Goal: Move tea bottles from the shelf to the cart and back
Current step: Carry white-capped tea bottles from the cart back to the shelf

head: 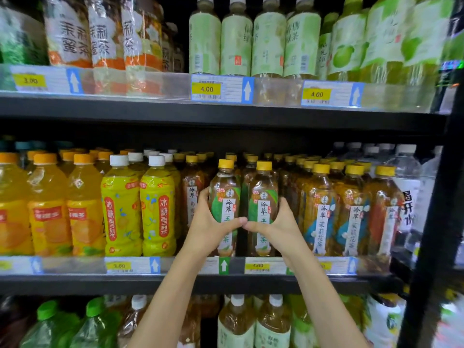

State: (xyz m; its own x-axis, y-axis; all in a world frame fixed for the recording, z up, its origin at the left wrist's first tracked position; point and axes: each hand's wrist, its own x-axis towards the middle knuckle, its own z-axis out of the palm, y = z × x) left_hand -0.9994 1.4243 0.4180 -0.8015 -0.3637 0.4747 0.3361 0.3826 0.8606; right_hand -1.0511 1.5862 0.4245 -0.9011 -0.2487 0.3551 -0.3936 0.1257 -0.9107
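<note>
Head view: at the middle shelf (100, 285) the left tea bottle (225, 187) is gripped by the left hand (208, 223), the right tea bottle (263, 189) by the right hand (280, 222), fingers (204, 194) curled round each.

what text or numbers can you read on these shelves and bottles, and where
"4.00": upper price tag
"3.00": lower price tag, slightly blurred
"冰糖雪梨": yellow bottle
"冷萃": tea bottle in left hand, second tea bottle in right hand
"茉莉花茶": blue-label bottle
Barcodes, small print: too blurred.
</note>
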